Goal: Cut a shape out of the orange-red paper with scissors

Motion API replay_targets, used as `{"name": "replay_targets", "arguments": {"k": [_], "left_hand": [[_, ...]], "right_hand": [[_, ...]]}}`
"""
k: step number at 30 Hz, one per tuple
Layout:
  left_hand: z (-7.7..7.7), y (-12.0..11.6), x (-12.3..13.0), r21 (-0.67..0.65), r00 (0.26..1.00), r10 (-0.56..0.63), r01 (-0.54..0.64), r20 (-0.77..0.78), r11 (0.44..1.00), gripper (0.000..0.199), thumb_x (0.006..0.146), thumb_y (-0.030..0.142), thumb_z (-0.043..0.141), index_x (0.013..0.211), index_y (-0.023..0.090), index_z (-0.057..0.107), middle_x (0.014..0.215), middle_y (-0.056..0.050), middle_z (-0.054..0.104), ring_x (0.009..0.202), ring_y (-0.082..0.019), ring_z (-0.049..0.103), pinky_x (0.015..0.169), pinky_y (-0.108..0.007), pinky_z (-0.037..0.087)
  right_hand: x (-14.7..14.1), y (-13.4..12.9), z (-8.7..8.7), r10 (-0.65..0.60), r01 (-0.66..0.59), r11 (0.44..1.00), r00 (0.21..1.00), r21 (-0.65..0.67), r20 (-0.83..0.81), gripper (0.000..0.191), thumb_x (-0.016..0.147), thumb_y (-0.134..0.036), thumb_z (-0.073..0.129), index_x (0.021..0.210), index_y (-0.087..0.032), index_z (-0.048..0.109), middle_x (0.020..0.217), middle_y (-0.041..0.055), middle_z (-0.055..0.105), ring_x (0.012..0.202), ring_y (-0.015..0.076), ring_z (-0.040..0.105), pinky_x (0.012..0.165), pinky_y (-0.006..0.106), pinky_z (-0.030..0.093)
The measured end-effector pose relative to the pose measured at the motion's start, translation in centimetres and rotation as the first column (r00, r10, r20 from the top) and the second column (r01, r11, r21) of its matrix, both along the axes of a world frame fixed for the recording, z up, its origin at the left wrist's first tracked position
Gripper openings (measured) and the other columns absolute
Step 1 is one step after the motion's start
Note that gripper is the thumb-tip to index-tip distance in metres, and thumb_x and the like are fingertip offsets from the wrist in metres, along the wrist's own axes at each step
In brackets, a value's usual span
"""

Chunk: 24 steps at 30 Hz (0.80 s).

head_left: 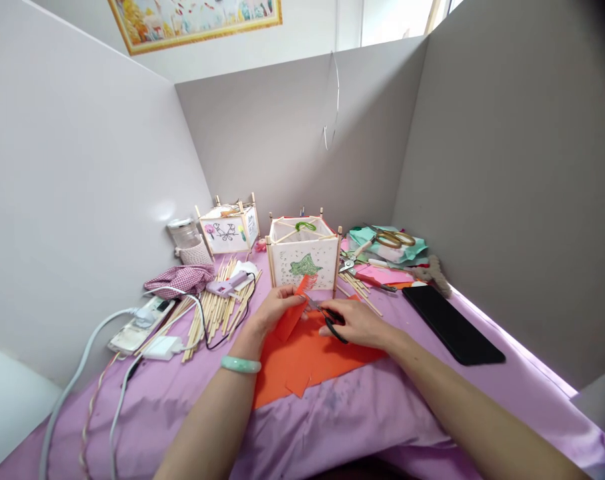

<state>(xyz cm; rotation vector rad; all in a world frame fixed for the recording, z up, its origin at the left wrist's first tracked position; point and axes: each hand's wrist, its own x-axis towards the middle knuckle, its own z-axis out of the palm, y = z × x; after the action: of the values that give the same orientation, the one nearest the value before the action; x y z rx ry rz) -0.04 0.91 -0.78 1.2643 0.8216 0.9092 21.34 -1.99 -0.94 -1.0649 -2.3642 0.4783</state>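
Note:
My left hand point(278, 309) pinches a strip of orange paper point(291, 320) whose far end is cut into a thin fringe. My right hand point(355, 323) is closed around the black handles of a pair of scissors point(335, 330). The blades point left and meet the strip's edge near my left fingertips; how far apart they are I cannot tell. Beneath both hands a larger orange sheet point(327, 363) lies flat, with a small cut piece at its front edge. Just beyond my hands stands a stick-framed paper lantern point(287, 257) with a green drawing on its front.
Left are many wooden sticks point(217, 313), a glue gun point(227, 285), a power strip point(139, 333) with cords, a jar point(187, 237) and a second lantern point(227, 233). Right are a black phone-like slab point(452, 323), pliers point(369, 279) and larger scissors point(395, 238). Grey panels point(302, 133) enclose the table.

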Motion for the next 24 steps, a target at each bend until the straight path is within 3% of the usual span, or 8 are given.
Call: {"name": "replay_targets", "arguments": {"k": [5,24], "left_hand": [[0.1,-0.2,0.2,0.02,0.998,0.055,-0.055,0.018,0.998,0.025,0.063,0.03,0.073,0.074,0.012,0.06,0.068,-0.005,0.067,0.055,-0.015,0.062,0.057,-0.025,0.049],[0.2,-0.3,0.3,0.07,1.0,0.013,-0.014,0.015,0.997,0.026,0.065,0.031,0.071,0.077,0.012,0.059,0.071,-0.006,0.066,0.053,-0.014,0.061,0.056,-0.026,0.048]], "right_hand": [[-0.4,0.0,-0.9,-0.042,0.043,0.998,0.999,0.042,-0.024,0.051,0.071,-0.053,0.063,0.11,-0.02,0.06,0.099,0.0061,0.065,0.086,0.0213,0.059,0.072,0.027,0.042],[-1.0,-0.1,-1.5,-0.061,0.066,0.993,0.997,0.099,-0.055,0.042,0.075,-0.051,0.061,0.103,-0.02,0.061,0.087,0.0053,0.066,0.075,0.0186,0.06,0.067,0.026,0.04]]}}
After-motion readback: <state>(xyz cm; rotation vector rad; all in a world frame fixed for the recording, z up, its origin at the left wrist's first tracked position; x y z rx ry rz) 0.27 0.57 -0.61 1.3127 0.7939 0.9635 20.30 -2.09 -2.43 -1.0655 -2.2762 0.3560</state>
